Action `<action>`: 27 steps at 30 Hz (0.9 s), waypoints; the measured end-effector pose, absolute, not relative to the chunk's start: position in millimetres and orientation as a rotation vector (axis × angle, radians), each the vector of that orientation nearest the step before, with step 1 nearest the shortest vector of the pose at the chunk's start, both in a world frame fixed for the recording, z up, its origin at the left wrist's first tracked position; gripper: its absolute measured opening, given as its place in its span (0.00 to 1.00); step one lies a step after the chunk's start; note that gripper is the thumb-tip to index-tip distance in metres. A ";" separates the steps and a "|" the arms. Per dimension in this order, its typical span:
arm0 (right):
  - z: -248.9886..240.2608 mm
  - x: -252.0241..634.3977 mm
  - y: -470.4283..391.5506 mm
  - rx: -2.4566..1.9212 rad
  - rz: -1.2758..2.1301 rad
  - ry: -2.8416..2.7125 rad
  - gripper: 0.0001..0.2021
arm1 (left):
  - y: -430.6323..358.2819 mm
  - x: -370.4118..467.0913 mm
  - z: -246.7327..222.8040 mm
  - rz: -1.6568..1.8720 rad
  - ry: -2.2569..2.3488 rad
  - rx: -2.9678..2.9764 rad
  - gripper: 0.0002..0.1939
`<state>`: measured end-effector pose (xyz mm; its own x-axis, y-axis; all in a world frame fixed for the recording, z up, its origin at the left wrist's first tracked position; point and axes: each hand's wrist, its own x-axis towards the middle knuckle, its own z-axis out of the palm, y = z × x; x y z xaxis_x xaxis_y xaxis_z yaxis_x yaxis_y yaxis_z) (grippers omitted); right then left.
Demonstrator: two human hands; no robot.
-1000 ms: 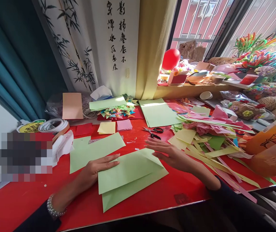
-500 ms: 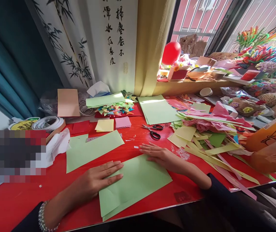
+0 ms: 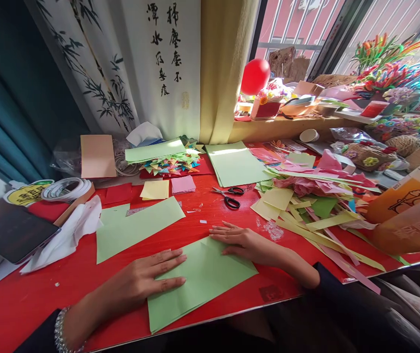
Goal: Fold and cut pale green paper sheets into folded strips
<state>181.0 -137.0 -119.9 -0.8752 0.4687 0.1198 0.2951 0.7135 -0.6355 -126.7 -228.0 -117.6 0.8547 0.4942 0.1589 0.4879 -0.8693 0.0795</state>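
A folded light green sheet (image 3: 206, 284) lies on the red table near its front edge, its layers slightly offset at the lower left. My left hand (image 3: 139, 277) rests flat over its left side, fingers stretched out and the thumb a little apart. At the sheet's upper right corner lies my right hand (image 3: 246, 243), palm down with fingers extended. Another green sheet (image 3: 136, 228) lies to the left, beyond my left hand. Black-handled scissors (image 3: 232, 196) lie open behind my right hand.
Paper strips (image 3: 320, 225) and an orange drink container (image 3: 408, 196) occupy the right side. Yellow squares (image 3: 155, 190), pink squares (image 3: 183, 185) and green sheets (image 3: 237, 164) lie at the back. A dark flat device (image 3: 14, 233) and white tissue (image 3: 66, 235) are at the left.
The folded sheet's layers now lie closer together along the lower edge. Both hands stay on the sheet, nearly in the same places; the view has shifted slightly.
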 end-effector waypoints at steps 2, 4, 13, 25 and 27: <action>-121.6 181.7 -136.7 -0.586 0.915 -2.648 0.24 | -228.1 -126.6 -117.7 0.287 0.803 2.975 0.22; -123.4 181.9 -135.8 -0.574 0.918 -2.646 0.24 | -228.0 -126.6 -118.1 0.280 0.795 2.976 0.22; -126.6 180.7 -134.6 -0.576 0.904 -2.650 0.23 | -225.8 -128.8 -123.0 0.248 0.763 2.989 0.22; -129.3 180.6 -136.7 -0.552 0.894 -2.669 0.23 | -226.0 -127.0 -120.2 0.223 0.736 2.923 0.31; -128.0 180.3 -137.5 -0.573 0.890 -2.689 0.23 | -228.1 -127.1 -113.1 0.170 0.761 2.896 0.36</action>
<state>180.3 -137.5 -128.0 -0.8912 0.4397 0.1112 0.2866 0.7359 -0.6134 -127.1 -228.1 -113.1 0.8655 0.4955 0.0729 0.4795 -0.8618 0.1655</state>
